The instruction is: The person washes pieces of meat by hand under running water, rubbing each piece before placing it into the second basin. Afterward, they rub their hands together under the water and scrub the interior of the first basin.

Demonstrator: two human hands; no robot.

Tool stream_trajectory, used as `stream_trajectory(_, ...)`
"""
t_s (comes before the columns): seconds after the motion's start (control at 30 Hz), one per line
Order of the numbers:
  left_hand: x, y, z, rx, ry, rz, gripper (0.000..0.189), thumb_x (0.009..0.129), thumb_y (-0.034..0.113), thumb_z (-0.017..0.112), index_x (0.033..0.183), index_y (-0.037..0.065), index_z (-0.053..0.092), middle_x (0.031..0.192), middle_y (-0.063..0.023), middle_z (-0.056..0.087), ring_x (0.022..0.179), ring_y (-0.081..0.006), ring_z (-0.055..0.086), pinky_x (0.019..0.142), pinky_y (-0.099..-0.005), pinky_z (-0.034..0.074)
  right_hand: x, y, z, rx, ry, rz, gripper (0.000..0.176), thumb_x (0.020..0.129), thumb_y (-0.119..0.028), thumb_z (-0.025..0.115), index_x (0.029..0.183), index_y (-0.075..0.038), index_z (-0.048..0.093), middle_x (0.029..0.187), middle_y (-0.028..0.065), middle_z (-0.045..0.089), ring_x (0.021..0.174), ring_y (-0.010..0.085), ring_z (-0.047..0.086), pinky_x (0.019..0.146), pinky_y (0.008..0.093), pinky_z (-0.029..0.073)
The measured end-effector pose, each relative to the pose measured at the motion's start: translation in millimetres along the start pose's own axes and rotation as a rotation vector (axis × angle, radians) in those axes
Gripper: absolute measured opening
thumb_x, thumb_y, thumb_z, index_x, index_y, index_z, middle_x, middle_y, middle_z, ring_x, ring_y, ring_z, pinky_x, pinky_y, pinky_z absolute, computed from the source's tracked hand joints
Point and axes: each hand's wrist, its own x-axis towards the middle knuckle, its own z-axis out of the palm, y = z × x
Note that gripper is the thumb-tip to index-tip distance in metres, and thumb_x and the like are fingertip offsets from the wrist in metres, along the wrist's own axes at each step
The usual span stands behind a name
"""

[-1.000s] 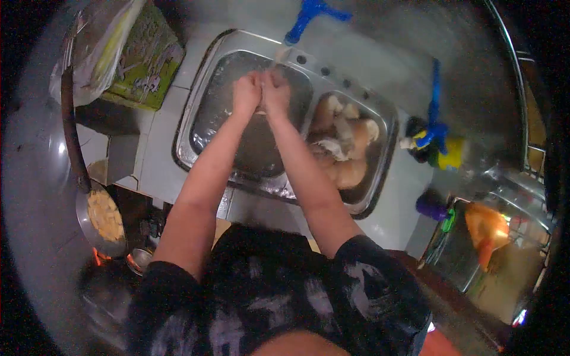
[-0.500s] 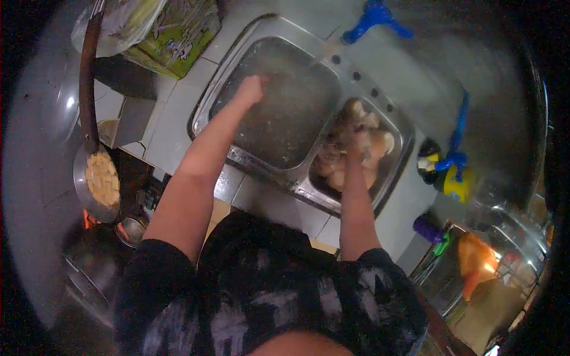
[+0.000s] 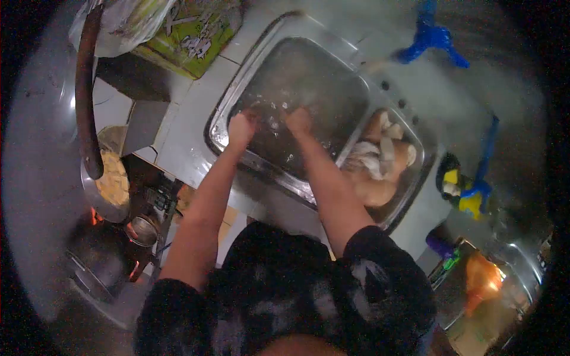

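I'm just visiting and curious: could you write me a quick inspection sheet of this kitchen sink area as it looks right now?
Surface: pale tiled counter with a steel double sink set into it.
Job's things: large basin holds splashing water; small basin holds pale lumps, too blurred to identify.
Clutter: green box, plastic bag, yellow-and-blue bottle.
Hands: left hand and right hand are both in the large basin's water, apart; cannot tell if they hold anything.
Cables: nothing seen.
Surroundings: blue tap behind the sink; pan of yellow food over a flame at the left.
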Motion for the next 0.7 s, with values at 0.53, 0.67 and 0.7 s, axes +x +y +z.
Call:
stream_trajectory(0.53,3,-29,55,-0.156,0.145,0.148,0.045,0.07,0.025,0.063,0.11,0.005,0.053,0.106,-0.0222,0.053,0.098,-0.034,0.052,0.084,-0.0379,0.042,14,32,21,0.384,-0.109,0.053,0.051,0.067,-0.028,0.063,0.108,-0.001,0.051,0.105,0.0167,0.054,0.094,0.0332,0.053,0.077,0.0406,0.045)
stream_trajectory(0.67,16,-29,76,-0.399,-0.092,0.055,0.047,0.072,0.029,0.062,0.11,0.003,0.052,0.107,-0.02,0.054,0.099,-0.0327,0.052,0.086,-0.0357,0.041,-1,48,19,0.765,-0.186,-0.04,0.058,0.065,-0.021,0.065,0.114,0.0,0.042,0.094,0.0142,0.056,0.082,0.0287,0.056,0.071,0.0379,0.045)
stream_trajectory(0.7,17,-24,80,-0.426,-0.093,0.033,0.048,0.073,0.031,0.061,0.11,0.002,0.052,0.108,-0.0187,0.054,0.098,-0.0314,0.054,0.085,-0.0347,0.041,-2,53,22,0.765,-0.182,-0.04,0.058,0.065,-0.021,0.065,0.114,0.0,0.042,0.094,0.0142,0.056,0.082,0.0287,0.056,0.071,0.0379,0.045)
